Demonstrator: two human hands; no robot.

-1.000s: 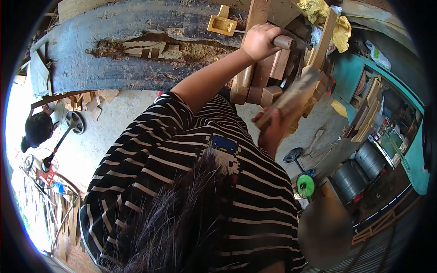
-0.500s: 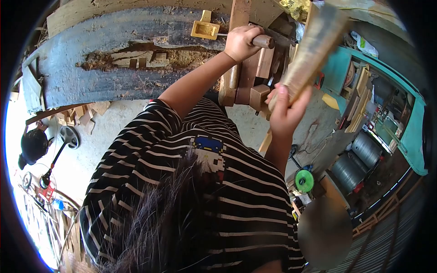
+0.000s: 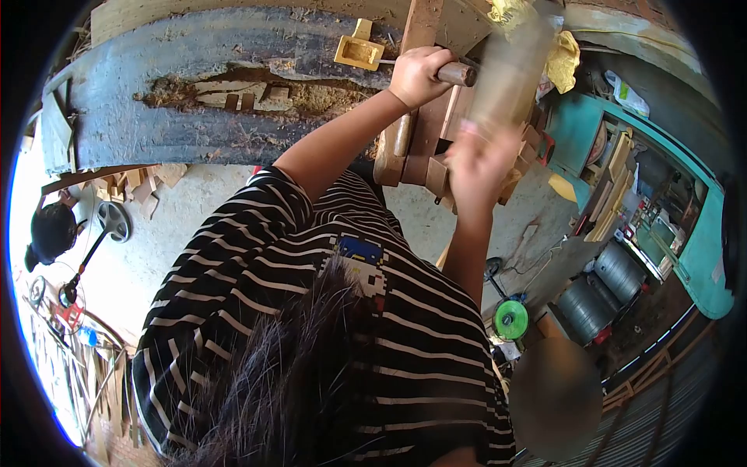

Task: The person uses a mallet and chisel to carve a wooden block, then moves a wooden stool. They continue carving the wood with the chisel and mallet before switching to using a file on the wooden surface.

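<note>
My left hand [image 3: 419, 78] is wrapped around the brown wooden handle of a chisel [image 3: 459, 75], whose butt end points right. The thin metal shaft runs left from my fist to a small yellow wooden block [image 3: 359, 53] with a rectangular hollow, and its tip is right at the block's edge. In my right hand [image 3: 484, 162], closed round its lower end, is a wooden mallet [image 3: 506, 78], smeared by motion. The mallet's body overlaps the area just right of the chisel's butt.
Under the block lies a big dark wooden slab [image 3: 101, 101] with a rough, chip-filled cavity [image 3: 233, 95]. A wooden post [image 3: 420, 140] stands beside my left hand. Right are a teal cabinet frame [image 3: 576, 140], metal drums [image 3: 587, 307] and a green reel [image 3: 510, 319]. Offcuts [image 3: 144, 187] lie at left.
The mallet has swung left toward the chisel's butt, with my right hand moving slightly left. My left hand keeps its grip; the whole view has shifted slightly.
</note>
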